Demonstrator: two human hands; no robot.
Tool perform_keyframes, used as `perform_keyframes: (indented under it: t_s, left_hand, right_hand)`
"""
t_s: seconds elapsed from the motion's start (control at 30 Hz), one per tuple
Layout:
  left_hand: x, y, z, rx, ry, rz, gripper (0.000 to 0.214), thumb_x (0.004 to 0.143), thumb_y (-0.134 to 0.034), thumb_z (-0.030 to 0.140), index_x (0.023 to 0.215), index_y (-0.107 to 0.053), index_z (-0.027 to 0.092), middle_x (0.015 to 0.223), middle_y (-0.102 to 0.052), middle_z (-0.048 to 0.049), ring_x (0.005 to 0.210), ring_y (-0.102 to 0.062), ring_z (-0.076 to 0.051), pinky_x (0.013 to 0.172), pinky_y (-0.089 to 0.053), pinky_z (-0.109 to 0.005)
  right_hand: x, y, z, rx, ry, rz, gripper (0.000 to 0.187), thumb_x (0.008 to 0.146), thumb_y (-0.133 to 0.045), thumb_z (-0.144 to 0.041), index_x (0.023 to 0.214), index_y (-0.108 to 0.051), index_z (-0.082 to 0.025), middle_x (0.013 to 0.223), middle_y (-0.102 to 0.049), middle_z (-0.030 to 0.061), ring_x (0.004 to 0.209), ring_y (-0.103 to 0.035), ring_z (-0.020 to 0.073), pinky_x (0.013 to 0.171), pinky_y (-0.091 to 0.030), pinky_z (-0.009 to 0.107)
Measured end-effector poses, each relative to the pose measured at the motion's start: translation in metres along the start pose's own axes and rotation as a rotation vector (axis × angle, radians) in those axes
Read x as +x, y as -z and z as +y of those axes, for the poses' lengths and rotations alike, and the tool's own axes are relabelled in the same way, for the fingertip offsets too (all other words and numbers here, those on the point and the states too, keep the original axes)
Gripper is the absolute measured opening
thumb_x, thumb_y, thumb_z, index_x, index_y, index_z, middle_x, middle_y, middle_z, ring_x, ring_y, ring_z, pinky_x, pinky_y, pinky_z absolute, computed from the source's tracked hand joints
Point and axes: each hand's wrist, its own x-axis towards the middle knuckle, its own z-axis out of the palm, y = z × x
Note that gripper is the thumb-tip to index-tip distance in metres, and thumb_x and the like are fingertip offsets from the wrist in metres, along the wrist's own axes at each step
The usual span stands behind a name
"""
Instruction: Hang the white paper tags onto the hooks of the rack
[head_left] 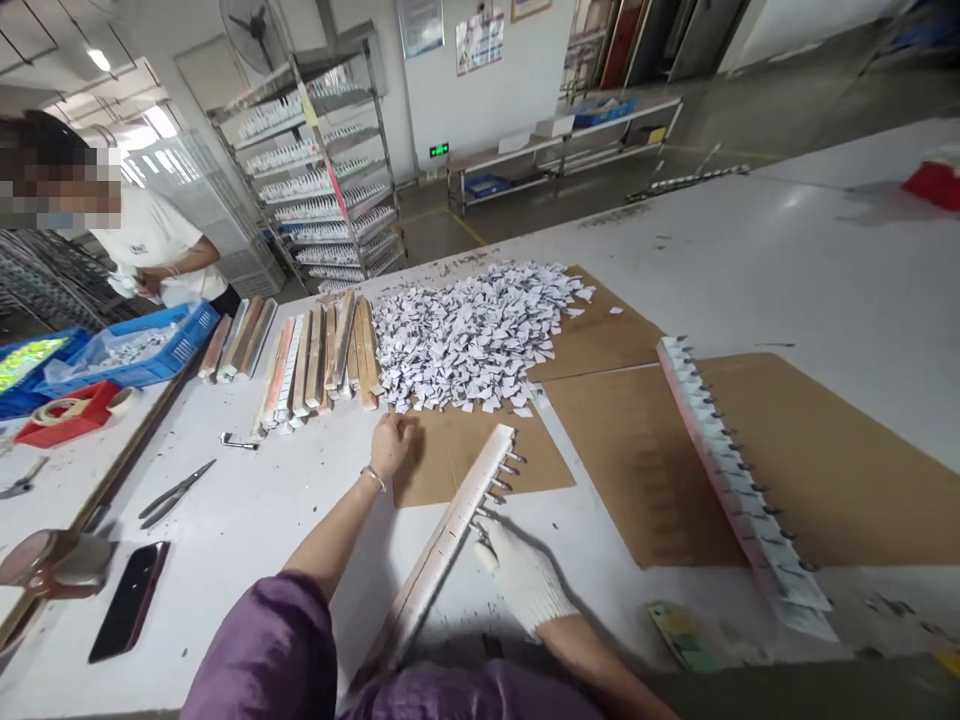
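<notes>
My bare left hand (391, 447) is at the near edge of a heap of small white pieces (469, 335), fingers curled; whatever they hold, if anything, is hidden. In a white knitted glove, my right hand (521, 572) is closed around a small metal pin at the side of a long pale bar (450, 535). Several more metal pins (499, 483) stick out along that bar's right side toward its far end. The bar slants from my body up toward the heap, with thin slits along its face.
On brown cardboard (832, 460) at right lies another bar (724, 460) lined with pins and white pieces. Wooden bars (319, 350), pliers (176, 493), a phone (130, 600), a mug (64, 562) and a blue crate (184, 340) are leftward. A person (154, 235) stands behind.
</notes>
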Motion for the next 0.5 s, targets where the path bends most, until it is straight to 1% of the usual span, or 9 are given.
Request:
perform_keyframes:
  t_s: [0.07, 0.1, 0.17, 0.2, 0.27, 0.33, 0.43, 0.5]
  left_hand:
    - [0.038, -0.003, -0.008, 0.04, 0.028, 0.05, 0.011, 0.086, -0.064, 0.017, 0.096, -0.069, 0.016, 0.096, -0.067, -0.0098, 0.095, -0.062, -0.023, 0.091, -0.049, -0.036]
    - [0.051, -0.005, -0.011, 0.053, 0.033, 0.06, 0.008, 0.084, -0.066, 0.016, 0.091, -0.068, 0.016, 0.094, -0.067, -0.0099, 0.096, -0.062, -0.024, 0.092, -0.048, -0.038]
    - [0.068, -0.01, -0.016, 0.069, 0.026, 0.066, 0.004, 0.082, -0.068, 0.015, 0.082, -0.064, 0.017, 0.089, -0.066, -0.009, 0.096, -0.061, -0.025, 0.094, -0.047, -0.039]
    - [0.072, -0.012, -0.018, 0.071, 0.012, 0.063, 0.007, 0.083, -0.066, 0.015, 0.078, -0.062, 0.018, 0.087, -0.065, -0.0086, 0.095, -0.061, -0.025, 0.094, -0.047, -0.04]
    - [0.07, -0.014, -0.02, 0.066, -0.032, 0.049, 0.011, 0.086, -0.062, 0.015, 0.075, -0.059, 0.019, 0.083, -0.064, -0.0077, 0.092, -0.06, -0.024, 0.095, -0.046, -0.04]
    - [0.06, -0.014, -0.019, 0.05, -0.082, 0.025, 0.013, 0.088, -0.059, 0.016, 0.075, -0.059, 0.019, 0.081, -0.064, -0.007, 0.09, -0.06, -0.023, 0.095, -0.046, -0.039]
    - [0.033, -0.016, -0.015, 0.01, -0.131, -0.016, 0.013, 0.089, -0.058, 0.019, 0.076, -0.06, 0.019, 0.08, -0.063, -0.0055, 0.086, -0.061, -0.021, 0.091, -0.048, -0.036]
    - [0.013, -0.017, -0.011, -0.033, -0.141, -0.04, 0.01, 0.09, -0.059, 0.022, 0.081, -0.063, 0.019, 0.079, -0.063, -0.0036, 0.081, -0.061, -0.019, 0.086, -0.049, -0.033]
  right_hand:
    - [0.008, 0.001, -0.004, 0.006, 0.029, 0.004, 0.035, 0.098, -0.051, -0.036, 0.128, -0.065, -0.027, 0.133, -0.067, 0.0062, 0.121, -0.062, 0.022, 0.105, -0.047, 0.037]
    - [0.011, 0.001, -0.005, 0.009, 0.042, 0.007, 0.036, 0.097, -0.049, -0.031, 0.13, -0.064, -0.028, 0.133, -0.068, 0.0047, 0.121, -0.063, 0.0216, 0.105, -0.047, 0.035]
    - [0.014, 0.0, -0.005, 0.017, 0.069, 0.018, 0.041, 0.095, -0.046, -0.027, 0.132, -0.062, -0.027, 0.135, -0.067, 0.0031, 0.123, -0.063, 0.0211, 0.105, -0.047, 0.034]
    - [0.014, -0.001, -0.004, 0.022, 0.081, 0.028, 0.042, 0.094, -0.045, -0.026, 0.132, -0.062, -0.026, 0.135, -0.067, 0.0029, 0.124, -0.062, 0.0211, 0.106, -0.046, 0.035]
    - [0.015, -0.002, -0.003, 0.025, 0.094, 0.045, 0.042, 0.094, -0.044, -0.027, 0.133, -0.061, -0.026, 0.135, -0.067, 0.0029, 0.124, -0.062, 0.0212, 0.106, -0.046, 0.035]
    - [0.015, -0.003, -0.002, 0.023, 0.089, 0.049, 0.042, 0.095, -0.044, -0.028, 0.132, -0.062, -0.026, 0.134, -0.068, 0.0029, 0.122, -0.063, 0.0218, 0.104, -0.047, 0.036]
    - [0.015, -0.001, -0.005, 0.024, 0.079, 0.038, 0.041, 0.095, -0.044, -0.029, 0.13, -0.063, -0.025, 0.132, -0.069, 0.0038, 0.12, -0.064, 0.0234, 0.103, -0.048, 0.038]
    - [0.016, 0.001, -0.008, 0.025, 0.077, 0.026, 0.04, 0.095, -0.044, -0.029, 0.13, -0.064, -0.026, 0.132, -0.069, 0.0048, 0.122, -0.063, 0.0234, 0.106, -0.046, 0.037]
